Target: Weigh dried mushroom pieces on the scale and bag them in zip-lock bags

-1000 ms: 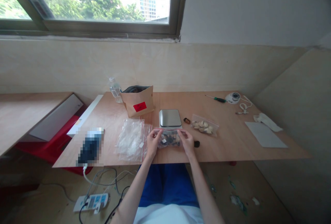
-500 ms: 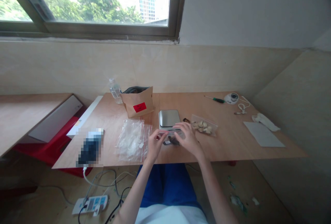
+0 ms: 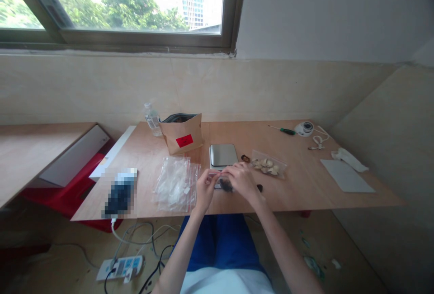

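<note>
Both of my hands meet over the near middle of the wooden table (image 3: pixel 298 190). My left hand (image 3: pixel 205 188) pinches the left end of a small clear zip bag (image 3: pixel 224 184) with dark pieces inside. My right hand (image 3: pixel 241 179) lies across the bag's top edge, fingers pressed together on it, and hides most of the bag. A small metal scale (image 3: pixel 223 154) stands just behind the hands. To the left lies a pile of empty clear zip bags (image 3: pixel 176 182). On the right rests a bag of pale pieces (image 3: pixel 268 165).
A brown paper pouch with a red label (image 3: pixel 181 134) and a water bottle (image 3: pixel 151 119) stand at the back. A screwdriver (image 3: pixel 282 130), a small white device with a cable (image 3: pixel 305 128), a grey sheet (image 3: pixel 346 175) lie far right. A power strip (image 3: pixel 120 267) sits on the floor.
The bag was held up spread between both hands. Now it is lower, and my right hand has slid left along its top edge toward my left hand.
</note>
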A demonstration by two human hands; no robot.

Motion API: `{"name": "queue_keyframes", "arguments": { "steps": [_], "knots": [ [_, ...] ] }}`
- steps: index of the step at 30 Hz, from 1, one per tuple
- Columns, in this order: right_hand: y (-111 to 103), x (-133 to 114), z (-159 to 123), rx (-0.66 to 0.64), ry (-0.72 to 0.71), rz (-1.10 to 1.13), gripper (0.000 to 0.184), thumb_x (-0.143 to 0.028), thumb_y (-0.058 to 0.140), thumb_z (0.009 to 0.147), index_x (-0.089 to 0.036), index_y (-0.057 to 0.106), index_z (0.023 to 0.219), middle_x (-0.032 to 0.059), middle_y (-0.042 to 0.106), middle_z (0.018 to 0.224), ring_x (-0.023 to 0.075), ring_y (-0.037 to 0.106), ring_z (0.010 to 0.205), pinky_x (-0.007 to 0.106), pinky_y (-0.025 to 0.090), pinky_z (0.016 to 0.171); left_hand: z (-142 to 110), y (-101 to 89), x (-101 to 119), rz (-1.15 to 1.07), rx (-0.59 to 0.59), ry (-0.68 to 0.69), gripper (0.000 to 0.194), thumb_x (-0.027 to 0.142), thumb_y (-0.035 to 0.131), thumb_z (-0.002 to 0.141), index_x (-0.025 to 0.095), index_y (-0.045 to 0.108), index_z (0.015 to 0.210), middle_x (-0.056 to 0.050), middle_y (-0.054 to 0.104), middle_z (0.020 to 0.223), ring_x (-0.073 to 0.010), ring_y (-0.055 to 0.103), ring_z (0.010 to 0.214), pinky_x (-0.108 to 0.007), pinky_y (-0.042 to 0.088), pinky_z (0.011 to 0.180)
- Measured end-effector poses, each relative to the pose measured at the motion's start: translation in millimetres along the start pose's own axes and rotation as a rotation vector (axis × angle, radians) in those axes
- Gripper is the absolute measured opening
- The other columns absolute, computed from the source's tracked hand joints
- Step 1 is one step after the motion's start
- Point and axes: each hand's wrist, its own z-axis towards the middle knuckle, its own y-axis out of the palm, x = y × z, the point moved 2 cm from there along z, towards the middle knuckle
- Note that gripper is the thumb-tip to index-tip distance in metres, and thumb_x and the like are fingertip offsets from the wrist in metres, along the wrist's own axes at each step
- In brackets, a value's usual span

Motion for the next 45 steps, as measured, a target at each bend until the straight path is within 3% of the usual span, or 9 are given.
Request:
{"name": "queue_keyframes", "arguments": {
  "steps": [3,10,15,27,31,36,38,41,45],
  "knots": [
    [-1.9,3.5,-3.2,-0.004,0.022,0.005,0.016,-0.025,0.052,0.089,-0.023,0.064,0.08,0.0032,0.068,0.076,0.0202,0.057,0.074,0.031,0.035,0.072,1.9,-4.5,3.4,-0.047,0.033,-0.009,0.02,0.038,0.058,0.08,0.018,0.062,0.082,-0.003,0.065,0.076,-0.0153,0.06,0.07,-0.025,0.046,0.064],
    [-0.9,6.0,-2.2,0.007,0.007,-0.066,0.023,-0.021,0.05,0.089,-0.021,0.062,0.07,0.0041,0.065,0.064,0.0188,0.056,0.063,0.03,0.033,0.066,7.8,-8.6,6.0,-0.079,-0.022,-0.07,0.024,0.042,0.061,0.078,0.018,0.062,0.081,-0.002,0.063,0.073,-0.0144,0.058,0.068,-0.024,0.044,0.062],
    [-1.0,12.0,-2.0,-0.018,-0.016,0.024,0.018,-0.028,0.05,0.09,-0.024,0.065,0.081,0.0031,0.069,0.076,0.0191,0.059,0.072,0.029,0.036,0.069,8.9,-13.1,7.1,-0.111,0.017,-0.062,0.024,0.041,0.058,0.08,0.018,0.063,0.083,-0.003,0.064,0.076,-0.015,0.059,0.072,-0.025,0.045,0.066],
    [-8.5,24.1,-6.5,0.02,0.09,0.076,0.018,-0.022,0.052,0.087,-0.025,0.068,0.08,0.0013,0.071,0.078,0.0195,0.061,0.074,0.029,0.039,0.072,10.9,-13.8,4.9,-0.215,0.068,-0.134,0.024,0.042,0.058,0.08,0.018,0.061,0.079,0.0,0.058,0.069,-0.0118,0.052,0.064,-0.022,0.041,0.063],
    [-20.2,49.1,-16.4,0.034,0.201,0.152,0.023,-0.016,0.049,0.082,-0.026,0.07,0.076,-0.0006,0.073,0.075,0.0188,0.063,0.067,0.029,0.042,0.068,8.6,-19.6,10.3,-0.211,0.097,-0.096,0.026,0.04,0.051,0.083,0.02,0.062,0.096,-0.004,0.061,0.09,-0.0135,0.053,0.075,-0.024,0.042,0.067],
    [-58.9,118.5,-36.3,0.087,0.436,0.251,0.023,-0.026,0.049,0.08,-0.023,0.072,0.081,0.0036,0.073,0.085,0.0219,0.066,0.077,0.029,0.047,0.068,0.8,-38.6,13.5,-0.249,0.155,-0.078,0.027,0.038,0.049,0.083,0.019,0.049,0.063,0.0,0.044,0.063,-0.0117,0.042,0.06,-0.024,0.037,0.06],
    [-71.6,147.0,-42.8,-0.015,0.472,0.24,0.025,-0.03,0.049,0.08,-0.021,0.072,0.083,0.0051,0.073,0.085,0.0224,0.066,0.077,0.03,0.048,0.067,-4.6,-45.1,13.4,-0.269,0.142,-0.099,0.03,0.037,0.049,0.082,0.019,0.042,0.059,0.002,0.039,0.059,-0.0111,0.038,0.057,-0.024,0.034,0.056],
    [-77.0,173.5,-50.3,-0.092,0.518,0.011,0.028,-0.033,0.049,0.081,-0.018,0.071,0.089,0.0094,0.072,0.09,0.0257,0.064,0.084,0.035,0.048,0.074,-13.2,-47.3,17.2,-0.328,0.123,-0.125,0.032,0.036,0.049,0.082,0.018,0.038,0.057,0.003,0.035,0.058,-0.0103,0.034,0.055,-0.024,0.031,0.054],
    [-53.5,169.7,-61.4,0.082,0.581,-0.409,0.04,-0.035,0.046,0.085,-0.015,0.06,0.117,0.0183,0.057,0.122,0.0348,0.051,0.109,0.05,0.04,0.088,-23.5,-37.6,39.3,-0.465,0.129,-0.143,0.042,0.033,0.055,0.081,0.018,0.028,0.053,0.005,0.028,0.052,-0.0082,0.028,0.049,-0.023,0.026,0.05]
  ]
}}
